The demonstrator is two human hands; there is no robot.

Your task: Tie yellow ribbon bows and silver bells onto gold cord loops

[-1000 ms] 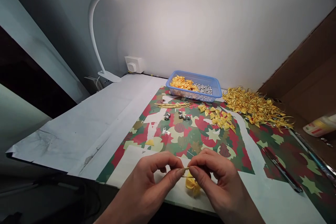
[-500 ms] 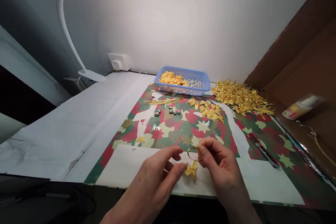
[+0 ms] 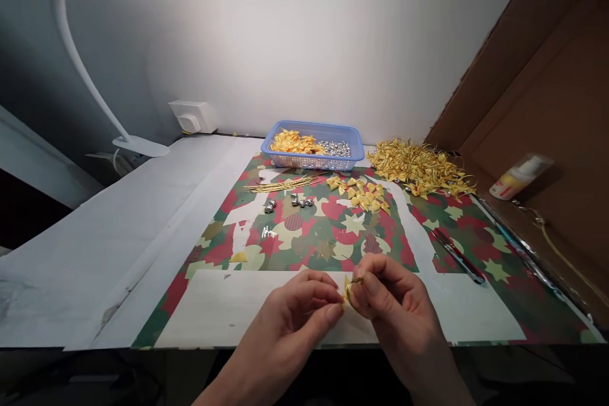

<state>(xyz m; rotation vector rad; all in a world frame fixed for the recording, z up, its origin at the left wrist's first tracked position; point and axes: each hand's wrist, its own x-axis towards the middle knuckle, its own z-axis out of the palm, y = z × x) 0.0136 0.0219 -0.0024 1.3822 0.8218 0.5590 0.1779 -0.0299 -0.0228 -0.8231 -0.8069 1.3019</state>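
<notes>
Right hand (image 3: pixel 402 314) pinches a looped gold tie (image 3: pixel 349 295) between thumb and forefinger, well in front of the blue basket (image 3: pixel 311 162). Left hand (image 3: pixel 295 317) has its fingertips close together at a partly hidden yellow ribbon piece (image 3: pixel 346 283), likewise well before the basket; whether it grips it, I cannot tell. Straight gold ties (image 3: pixel 285 185) lie just before the basket.

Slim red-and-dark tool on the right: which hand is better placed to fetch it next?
Probably the right hand: it's nearer the slim tool, though it pinches a looped gold cord. The left hand would reach past it.
</notes>
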